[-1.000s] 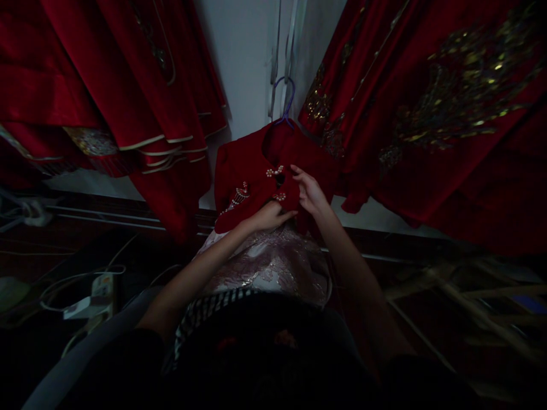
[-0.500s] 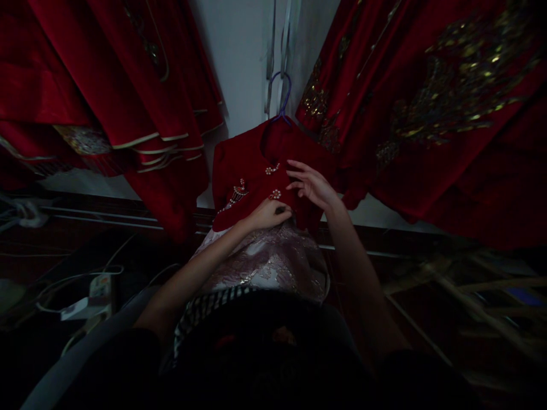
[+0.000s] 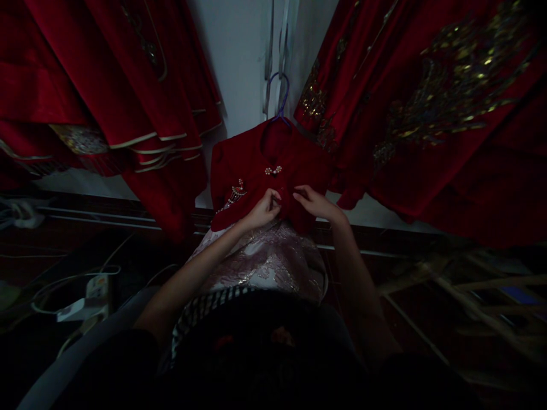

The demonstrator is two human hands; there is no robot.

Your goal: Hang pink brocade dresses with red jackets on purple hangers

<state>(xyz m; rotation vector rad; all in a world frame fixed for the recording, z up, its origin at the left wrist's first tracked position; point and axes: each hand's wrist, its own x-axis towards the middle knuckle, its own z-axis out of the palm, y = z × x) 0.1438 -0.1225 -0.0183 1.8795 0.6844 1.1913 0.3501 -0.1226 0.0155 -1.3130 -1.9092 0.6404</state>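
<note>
A red jacket (image 3: 239, 154) hangs from a purple hanger (image 3: 281, 98), with a pale pink, shiny patterned skirt (image 3: 265, 250) below it. Pearl-like flower clasps (image 3: 273, 170) meet at the upper front, and a beaded fan-shaped ornament (image 3: 237, 191) sits on the left side. My left hand (image 3: 265, 210) pinches the jacket's front edge under the clasps; its fingers cover the lower flower clasp. Just to the right, my right hand (image 3: 315, 203) is at the other front panel, thumb and fingers slightly apart. Dim light hides fine detail at the fingertips.
Red garments with pale trim (image 3: 141, 114) hang at left, and a red garment with gold sequins (image 3: 457, 85) hangs at right. A power strip (image 3: 98, 293) with white cables lies at lower left. Wooden slats (image 3: 470, 307) are at lower right.
The upper clasp's two halves now sit together. My right hand has moved down to the lower front. My left hand has moved slightly up, covering the lower flower clasp.
</note>
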